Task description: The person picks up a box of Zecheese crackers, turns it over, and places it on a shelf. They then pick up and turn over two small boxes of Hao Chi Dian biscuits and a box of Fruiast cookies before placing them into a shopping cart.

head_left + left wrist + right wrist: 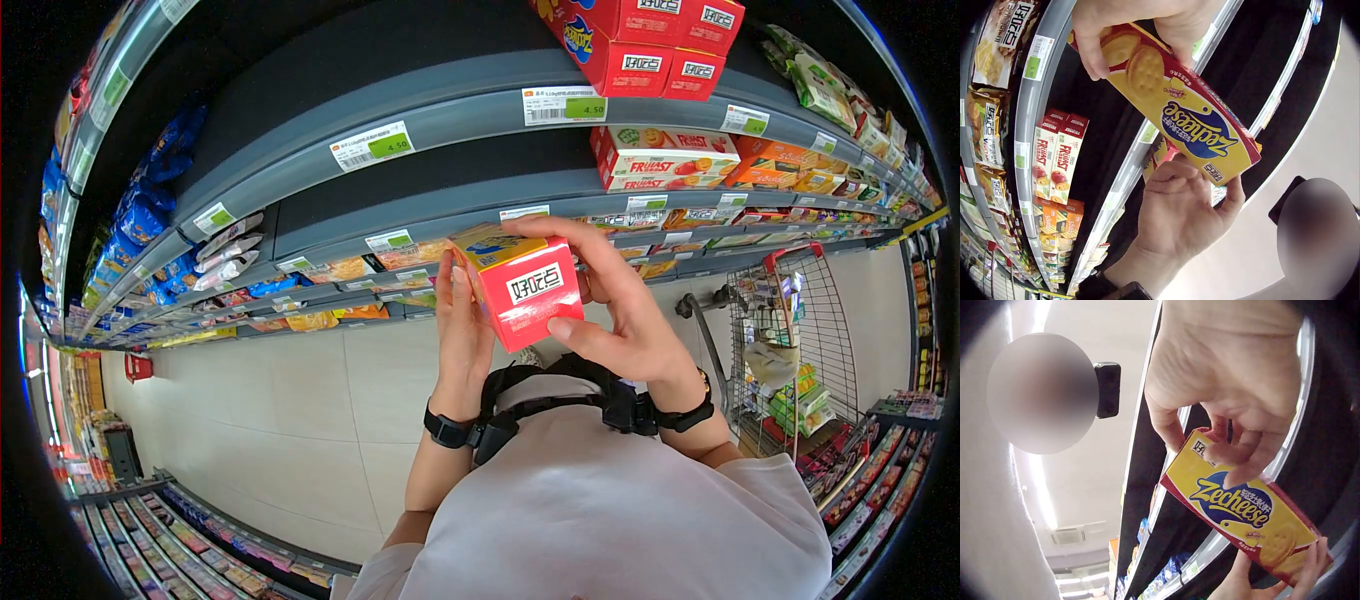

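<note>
A red and yellow Zecheese cracker box (538,318) is held between both hands in front of the chest, one red end turned up toward the head camera. My left hand (464,325) grips its left end, with fingers along the side. On the other side my right hand (635,318) holds the box, thumb on the red end and fingers over the top edge. In the left wrist view the yellow face of the cracker box (1172,109) shows a blue logo and round crackers. The right wrist view shows right-hand fingers (1244,453) lying across that printed face.
Ahead stand store shelves (440,105) with price tags. Stacked red boxes (650,50) sit on the upper shelf, white and red Fruast boxes (665,158) below. Blue packets (145,215) fill the left. A shopping cart (800,340) with goods stands at right, a red basket (139,368) far left.
</note>
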Demonstrator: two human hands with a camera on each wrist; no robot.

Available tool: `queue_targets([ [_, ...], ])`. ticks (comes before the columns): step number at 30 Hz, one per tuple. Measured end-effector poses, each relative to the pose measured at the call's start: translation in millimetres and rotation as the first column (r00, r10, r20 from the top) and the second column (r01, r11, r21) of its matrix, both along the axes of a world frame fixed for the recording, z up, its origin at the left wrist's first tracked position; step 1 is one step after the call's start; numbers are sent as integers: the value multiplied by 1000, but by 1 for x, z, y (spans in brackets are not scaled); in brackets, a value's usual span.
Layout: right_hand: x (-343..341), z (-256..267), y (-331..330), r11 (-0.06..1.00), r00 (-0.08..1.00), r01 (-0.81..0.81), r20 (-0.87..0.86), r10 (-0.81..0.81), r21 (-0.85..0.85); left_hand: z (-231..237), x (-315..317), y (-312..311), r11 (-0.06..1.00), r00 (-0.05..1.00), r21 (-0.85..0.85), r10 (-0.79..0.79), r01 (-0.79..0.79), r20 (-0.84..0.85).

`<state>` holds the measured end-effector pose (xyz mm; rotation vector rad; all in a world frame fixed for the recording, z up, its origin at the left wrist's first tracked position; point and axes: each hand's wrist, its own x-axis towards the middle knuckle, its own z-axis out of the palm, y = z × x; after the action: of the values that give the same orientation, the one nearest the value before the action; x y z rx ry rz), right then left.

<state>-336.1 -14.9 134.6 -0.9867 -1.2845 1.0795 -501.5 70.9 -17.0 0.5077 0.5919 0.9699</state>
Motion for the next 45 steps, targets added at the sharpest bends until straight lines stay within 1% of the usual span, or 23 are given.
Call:
queue_targets([
  [2, 0, 0, 0, 1000, 1000, -1, 21, 1, 17, -4, -1, 0, 999, 999, 2, -34, 34, 35],
  [6, 0, 1, 1, 998, 999, -5, 54, 2, 59, 2, 0, -2, 999, 999, 18, -37, 37, 32],
  [8, -2, 2, 1, 999, 999, -5, 47, 2, 54, 5, 0, -4, 999, 996, -4, -39, 39, 76],
  [11, -3, 2, 1, 999, 999, -1, 47, -1, 50, 8, 1, -4, 1000, 998, -6, -27, 27, 52],
  [15, -5, 4, 0, 999, 998, 5, 65, -7, 32, 0, 2, -4, 999, 999, -22, -30, 31, 32],
  [17, -5, 4, 0, 1000, 997, 0, 73, -2, 24, -3, 1, -4, 997, 993, -7, -79, 80, 87],
  [19, -6, 6, 0, 1000, 997, -4, 80, 3, 15, 0, 1, -6, 997, 994, 3, -77, 77, 78],
  [21, -8, 7, -1, 999, 993, 7, 119, -12, 42, 5, 1, -8, 997, 995, 12, -74, 73, 70],
  [23, -8, 8, -1, 999, 990, 10, 137, -16, 45, 8, 2, -8, 999, 997, -12, -51, 52, 49],
  [27, -10, 9, -1, 998, 985, 32, 168, -41, 59, 1, 2, -6, 998, 998, -44, -30, 33, 59],
  [34, -12, 5, 0, 999, 988, 45, 145, -48, 28, -3, 0, -8, 999, 999, -21, -32, 33, 39],
  [36, -15, 1, 2, 989, 984, 104, 136, -118, 106, -4, 0, -8, 999, 999, -10, -31, 31, 32],
  [39, -14, 0, 2, 991, 980, 96, 166, -111, 96, -7, -2, -6, 998, 998, -29, -56, 57, 36],
  [41, -12, 6, 1, 995, 977, 82, 191, -93, 65, -11, -4, -6, 998, 999, -69, -8, 12, 52],
  [42, -10, 7, 1, 997, 974, 69, 215, -74, 34, 4, 0, -6, 998, 999, -68, -10, 13, 52],
  [43, -5, 3, 3, 997, 974, 69, 216, -75, 35, 23, 4, -8, 994, 994, 18, 104, -104, -23],
  [44, 4, -8, 7, 986, 959, 130, 241, -151, 102, 37, 6, -8, 971, 971, 112, 222, -212, -85],
  [45, 9, -19, 10, 968, 939, 184, 261, -225, 171, 41, 7, -7, 970, 971, 113, 225, -215, -82],
])
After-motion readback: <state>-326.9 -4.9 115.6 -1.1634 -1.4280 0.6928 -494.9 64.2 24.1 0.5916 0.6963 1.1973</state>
